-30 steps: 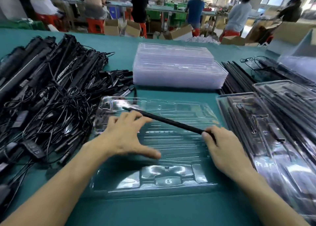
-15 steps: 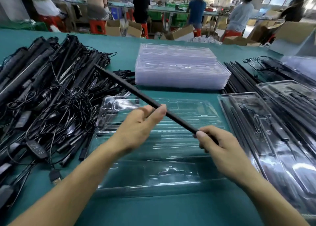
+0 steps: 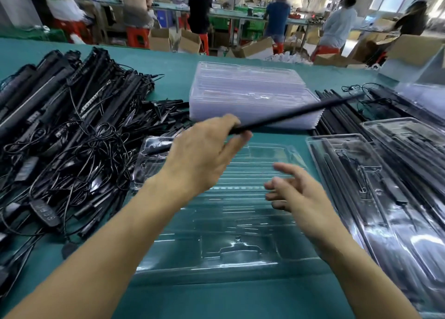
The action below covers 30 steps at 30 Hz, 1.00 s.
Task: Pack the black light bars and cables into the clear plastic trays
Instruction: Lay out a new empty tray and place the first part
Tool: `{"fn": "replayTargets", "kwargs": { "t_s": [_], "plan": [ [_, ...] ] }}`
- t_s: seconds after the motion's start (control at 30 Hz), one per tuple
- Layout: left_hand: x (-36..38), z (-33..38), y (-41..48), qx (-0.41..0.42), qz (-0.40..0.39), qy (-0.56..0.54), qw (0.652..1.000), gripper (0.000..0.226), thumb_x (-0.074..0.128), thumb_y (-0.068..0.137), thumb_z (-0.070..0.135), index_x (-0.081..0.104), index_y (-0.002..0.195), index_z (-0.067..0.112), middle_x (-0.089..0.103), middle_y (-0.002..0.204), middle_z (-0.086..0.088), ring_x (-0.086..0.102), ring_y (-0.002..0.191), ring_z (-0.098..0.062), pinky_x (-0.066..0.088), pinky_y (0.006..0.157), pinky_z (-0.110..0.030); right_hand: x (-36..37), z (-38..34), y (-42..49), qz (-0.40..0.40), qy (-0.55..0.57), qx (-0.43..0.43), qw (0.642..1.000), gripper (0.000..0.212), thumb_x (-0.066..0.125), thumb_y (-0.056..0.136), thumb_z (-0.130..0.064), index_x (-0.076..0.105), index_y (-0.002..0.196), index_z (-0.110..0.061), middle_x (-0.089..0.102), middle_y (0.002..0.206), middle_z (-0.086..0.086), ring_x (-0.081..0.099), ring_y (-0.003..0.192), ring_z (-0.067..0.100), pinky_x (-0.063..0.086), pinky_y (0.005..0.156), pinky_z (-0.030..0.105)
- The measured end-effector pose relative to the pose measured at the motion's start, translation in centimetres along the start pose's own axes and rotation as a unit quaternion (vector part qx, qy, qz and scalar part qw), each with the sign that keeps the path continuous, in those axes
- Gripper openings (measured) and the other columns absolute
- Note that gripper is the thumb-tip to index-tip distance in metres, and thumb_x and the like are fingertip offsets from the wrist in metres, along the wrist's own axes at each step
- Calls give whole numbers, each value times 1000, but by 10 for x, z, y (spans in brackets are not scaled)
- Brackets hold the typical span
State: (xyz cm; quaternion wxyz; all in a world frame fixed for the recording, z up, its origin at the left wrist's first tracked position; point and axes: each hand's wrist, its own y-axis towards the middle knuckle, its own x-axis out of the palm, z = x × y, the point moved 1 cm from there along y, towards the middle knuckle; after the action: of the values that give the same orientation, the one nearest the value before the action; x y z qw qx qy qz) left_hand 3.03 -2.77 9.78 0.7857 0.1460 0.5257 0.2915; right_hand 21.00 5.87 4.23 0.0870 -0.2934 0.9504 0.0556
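My left hand (image 3: pixel 204 154) grips one end of a thin black light bar (image 3: pixel 296 112), which points up and to the right, raised above the table. Beneath both hands lies an open clear plastic tray (image 3: pixel 216 253) on the green table. My right hand (image 3: pixel 296 195) hovers over the tray's right side with its fingers apart and nothing in them. A big tangle of black light bars and cables (image 3: pixel 62 135) is heaped to the left. Filled clear trays (image 3: pixel 385 198) lie at the right.
A stack of empty clear trays (image 3: pixel 250 94) stands behind the open tray. Loose thin black bars (image 3: pixel 337 116) lie to the right of the stack. Several people work at benches with cardboard boxes (image 3: pixel 255 50) beyond the table's far edge.
My right hand has let go of the bar and opened. My left hand has swung the bar round so that its free end now points right instead of left.
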Motion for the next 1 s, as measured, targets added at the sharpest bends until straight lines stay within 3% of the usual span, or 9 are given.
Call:
{"fn": "replayTargets", "kwargs": {
  "t_s": [0.07, 0.13, 0.23, 0.33, 0.5, 0.6, 0.77, 0.9, 1.0],
  "plan": [
    [7, -3, -7, -13, -60, 105, 993, 52, 26, 97, 58, 58, 123, 27, 61, 95, 4, 58, 97, -26, 40, 79, -40, -8, -4, 3, 44, 107, 21, 993, 44, 58, 95, -15, 43, 135, -27, 66, 104, 9, 70, 83, 20, 53, 65, 27],
    [12, -7, -13, -31, -97, 144, 984, 57, 17, 95, 58, 54, 130, 31, 60, 104, 2, 57, 105, -24, 40, 84, -39, -18, -8, 6, 58, 209, 27, 976, 55, 62, 93, -22, 35, 141, -30, 62, 106, 10, 70, 82, 24, 55, 64, 28],
    [20, -14, -23, -41, -145, 169, 974, 54, 20, 99, 53, 47, 140, 32, 58, 114, 2, 55, 111, -23, 44, 90, -40, -31, -14, 10, 92, 265, 36, 959, 29, 59, 96, -25, 53, 122, -18, 65, 85, 8, 69, 68, 21, 55, 57, 26],
    [32, -15, -31, -33, -169, 94, 981, 45, 35, 105, 39, 44, 146, 27, 54, 112, -2, 52, 109, -24, 45, 94, -40, -40, -7, 16, 100, 169, 47, 979, 5, 63, 93, -14, 65, 91, -10, 65, 72, 7, 66, 57, 14, 52, 50, 21],
    [45, -14, -40, 8, -189, 30, 982, 40, 45, 104, 20, 47, 145, 21, 53, 109, -5, 51, 105, -24, 45, 91, -41, -58, 8, 21, 115, -154, 7, 981, 25, 68, 89, -28, 61, 110, -38, 66, 64, -10, 65, 55, 8, 48, 57, 30],
    [52, -14, -45, 30, -188, 14, 982, 40, 45, 104, 14, 49, 144, 18, 54, 112, -7, 52, 106, -24, 41, 95, -35, -59, 16, 23, 80, -166, 26, 982, 6, 68, 88, -27, 69, 93, -31, 71, 71, -9, 70, 58, 13, 45, 61, 31],
    [51, -14, -50, 22, -175, 8, 984, 37, 46, 104, 16, 52, 140, 21, 55, 117, -1, 51, 111, -19, 42, 96, -31, -59, 16, 23, 65, -202, 47, 976, 4, 73, 85, -29, 72, 88, -27, 72, 68, -5, 70, 59, 12, 47, 62, 30],
    [43, -16, -52, 39, -165, 109, 979, 33, 45, 103, 37, 55, 133, 32, 57, 119, 8, 50, 115, -17, 40, 95, -34, -57, 14, 20, 39, -255, 26, 966, 4, 74, 82, -34, 71, 81, -35, 68, 62, -16, 64, 56, 3, 43, 58, 20],
    [40, -21, -55, 21, -162, 120, 979, 32, 46, 101, 43, 57, 130, 34, 56, 118, 10, 50, 114, -15, 42, 95, -35, -55, 14, 17, 44, -303, 5, 952, 3, 74, 83, -36, 73, 86, -35, 64, 64, -20, 59, 65, -6, 37, 57, 3]
  ]
}}
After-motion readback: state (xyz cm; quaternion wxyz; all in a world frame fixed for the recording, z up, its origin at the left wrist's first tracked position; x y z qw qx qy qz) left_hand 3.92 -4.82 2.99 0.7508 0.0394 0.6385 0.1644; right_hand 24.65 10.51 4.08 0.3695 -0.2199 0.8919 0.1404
